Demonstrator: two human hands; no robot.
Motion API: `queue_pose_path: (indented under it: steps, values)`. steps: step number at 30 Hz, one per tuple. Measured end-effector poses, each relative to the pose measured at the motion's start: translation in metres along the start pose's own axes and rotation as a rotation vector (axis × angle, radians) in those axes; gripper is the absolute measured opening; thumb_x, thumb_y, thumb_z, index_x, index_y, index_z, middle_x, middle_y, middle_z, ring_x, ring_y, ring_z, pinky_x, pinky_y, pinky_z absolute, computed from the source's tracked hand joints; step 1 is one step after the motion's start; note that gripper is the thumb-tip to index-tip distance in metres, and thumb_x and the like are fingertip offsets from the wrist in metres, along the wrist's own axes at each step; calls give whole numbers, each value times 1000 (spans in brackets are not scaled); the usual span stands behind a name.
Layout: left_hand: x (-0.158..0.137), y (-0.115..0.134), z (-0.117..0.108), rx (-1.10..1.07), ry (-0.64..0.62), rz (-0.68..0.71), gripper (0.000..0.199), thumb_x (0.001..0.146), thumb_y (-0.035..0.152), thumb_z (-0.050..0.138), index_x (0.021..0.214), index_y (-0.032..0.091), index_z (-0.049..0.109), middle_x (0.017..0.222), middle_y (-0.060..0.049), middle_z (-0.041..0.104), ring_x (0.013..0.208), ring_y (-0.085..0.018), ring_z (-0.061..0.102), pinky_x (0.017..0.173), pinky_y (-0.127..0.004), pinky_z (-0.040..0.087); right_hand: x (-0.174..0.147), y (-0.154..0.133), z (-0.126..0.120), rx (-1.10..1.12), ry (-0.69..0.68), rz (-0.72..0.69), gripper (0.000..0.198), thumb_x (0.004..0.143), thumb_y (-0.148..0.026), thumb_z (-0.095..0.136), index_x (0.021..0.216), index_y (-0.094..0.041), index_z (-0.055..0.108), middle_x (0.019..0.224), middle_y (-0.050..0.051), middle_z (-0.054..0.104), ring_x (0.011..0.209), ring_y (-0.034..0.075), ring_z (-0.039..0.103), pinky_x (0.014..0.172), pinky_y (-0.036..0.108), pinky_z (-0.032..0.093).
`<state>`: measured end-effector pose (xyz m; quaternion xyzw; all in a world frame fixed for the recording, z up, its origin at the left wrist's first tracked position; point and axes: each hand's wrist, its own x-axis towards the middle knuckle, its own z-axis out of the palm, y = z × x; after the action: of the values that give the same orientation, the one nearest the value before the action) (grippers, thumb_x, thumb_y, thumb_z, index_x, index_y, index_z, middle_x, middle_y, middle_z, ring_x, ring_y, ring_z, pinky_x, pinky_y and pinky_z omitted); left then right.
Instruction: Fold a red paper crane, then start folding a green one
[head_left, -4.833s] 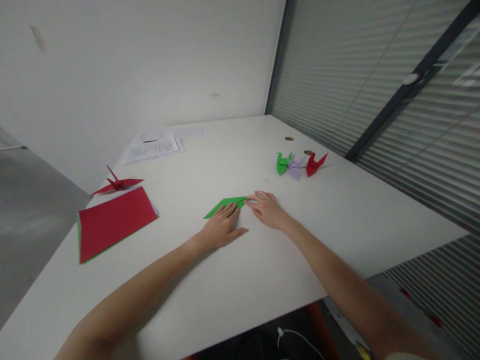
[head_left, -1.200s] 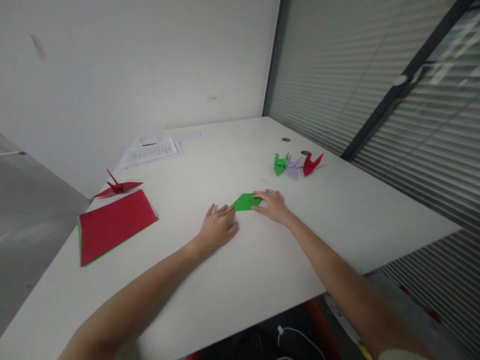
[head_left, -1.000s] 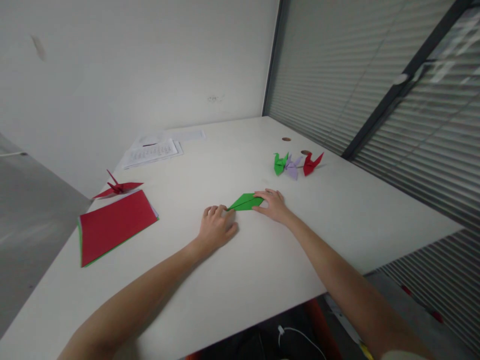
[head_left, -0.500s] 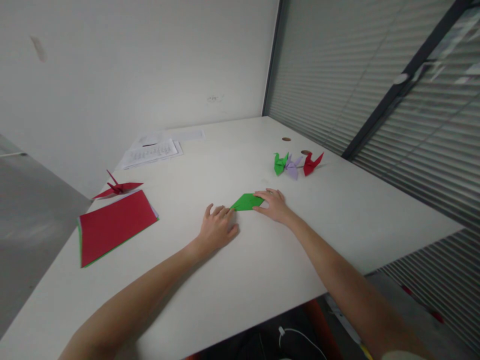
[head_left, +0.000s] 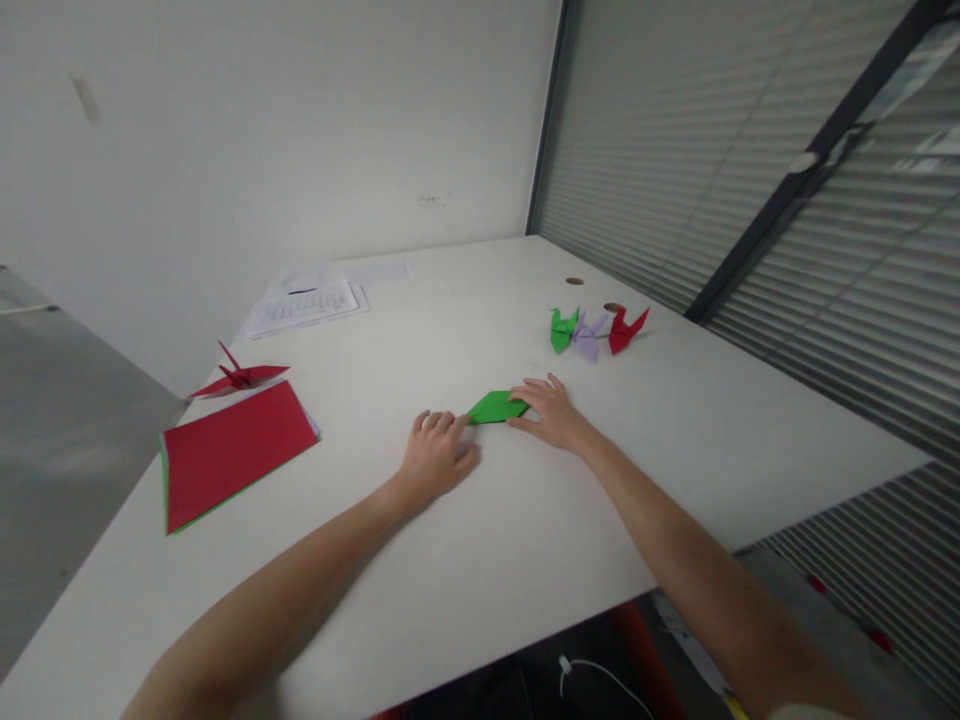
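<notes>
A folded piece of green origami paper lies flat on the white table, a long shape with a narrow tip at its left. My left hand presses that tip down with its forefinger, the other fingers curled and the thumb off to the side. My right hand holds the wider right end, forefinger on the far edge and thumb at the near edge, with its other fingers raised. The paper's right end is partly hidden under the right fingers.
Red sheets over other colours lie stacked at left, with a red paper crane behind. Beyond my right hand stand a green crane, a lilac crane and a red crane. Written papers lie far back.
The fingers of my right hand have shifted slightly on the paper, one lifting higher. My left hand stays at the tip. The whole view has moved a little.
</notes>
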<state>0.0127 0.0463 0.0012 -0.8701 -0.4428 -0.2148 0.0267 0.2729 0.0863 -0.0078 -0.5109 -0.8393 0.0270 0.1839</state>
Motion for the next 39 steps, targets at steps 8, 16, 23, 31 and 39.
queue_pose_path:
  steps: [8,16,23,31,39]
  values:
    - [11,-23,5,-108,49,41,20,88,26,61,106,23,70,109,-9,66,97,-23,64,90,-40,47,0,-16,-9,118,-24,-158,33,93,-49,50,105,-22,65,118,10,68,119,26,58,115,54,25]
    - [17,-12,-7,-639,383,-143,47,87,38,63,132,24,55,116,-10,62,101,-21,63,88,-36,49,9,-27,-16,339,133,-94,27,90,-44,55,88,-21,70,97,10,71,102,27,62,99,48,43]
    - [23,-3,-5,-1434,203,-407,71,76,46,74,136,18,48,121,-16,63,101,-25,67,88,-41,53,36,-50,-27,1149,134,256,40,63,-50,80,84,-20,64,79,2,70,76,21,66,69,34,54]
    - [24,-9,-5,-1563,129,-586,44,64,42,83,92,10,70,91,-10,74,75,-20,68,72,-35,57,31,-80,6,1331,35,356,45,62,-44,81,93,-19,59,71,-1,68,61,15,63,55,27,51]
    - [20,-5,2,-1519,158,-654,93,62,28,86,141,21,37,101,-9,71,81,-17,68,75,-32,56,23,-80,18,1189,129,240,42,73,-38,70,108,-26,49,74,-4,65,59,14,62,55,26,49]
